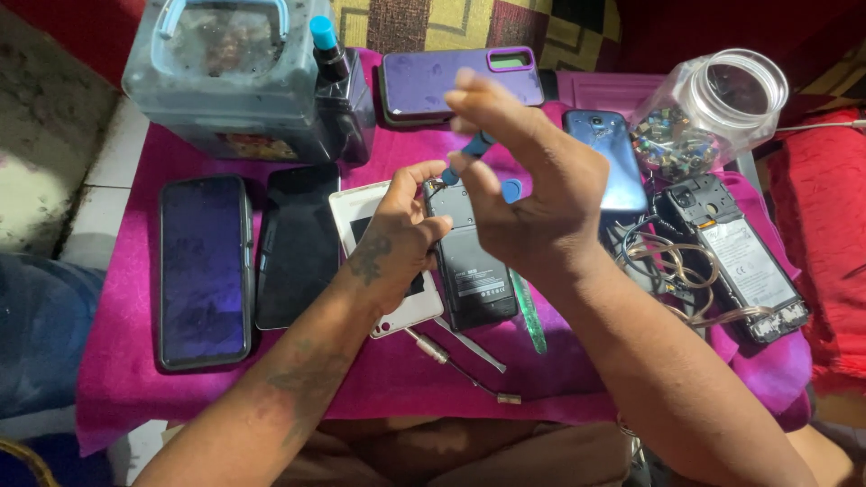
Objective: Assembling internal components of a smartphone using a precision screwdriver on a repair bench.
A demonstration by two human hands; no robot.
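1. Head view, hands: the left hand (397, 239) grips the upper edge of an opened black phone (469, 261), thumb and fingers closed on its side, holding it just above the magenta cloth (379, 379). The right hand (532, 194) is raised over the phone's top end, thumb and forefinger pinched on a small blue-handled tool (478, 144), the other fingers spread and curled loosely. Two small blue round pieces show beside the fingertips; whether they belong to the tool cannot be told.

2. Head view, under the phone: a white phone frame (361, 212) lies partly beneath the left hand, and a green pry stick (532, 325), a metal blade and a thin metal rod (460, 365) lie on the cloth just below.

3. Head view, left side: two dark phones lie flat side by side, one in a case (205, 271) and one bare (298, 243). Behind them stand a pale blue plastic box (225, 90) and a black bottle with a blue cap (338, 81).

4. Head view, right side: a purple phone case (433, 81), a blue phone (613, 153), a clear jar (713, 108) of small parts tipped on its side, and another opened phone (740, 257) with coiled wires (663, 266) beside it.
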